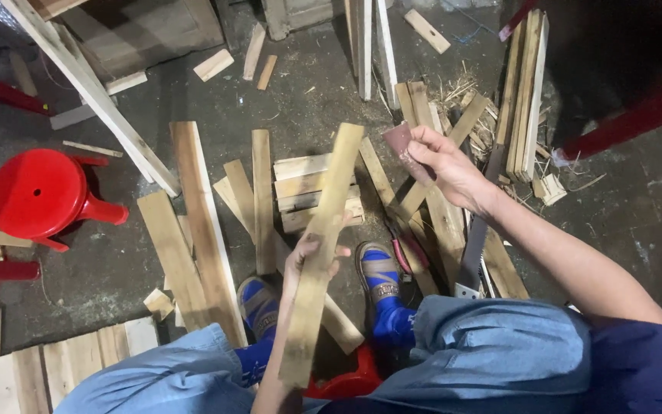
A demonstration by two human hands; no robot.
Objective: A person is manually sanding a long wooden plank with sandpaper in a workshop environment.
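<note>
My left hand [312, 257] grips a long pale wooden slat [323, 245] near its middle; the slat slants from my lap up toward the upper right. Off to the right of the slat's top end, my right hand [444, 165] pinches a small folded piece of reddish-brown sandpaper [401, 146], held apart from the wood. Below, my knees in light blue trousers and my feet in blue socks and sandals [381, 280] rest on the dark floor.
Many wooden slats and offcuts [204, 222] lie scattered on the concrete floor. A handsaw [475, 245] lies to the right of my feet. A red plastic stool [36, 195] lies on its side at left. A bundle of slats [524, 92] stands at upper right.
</note>
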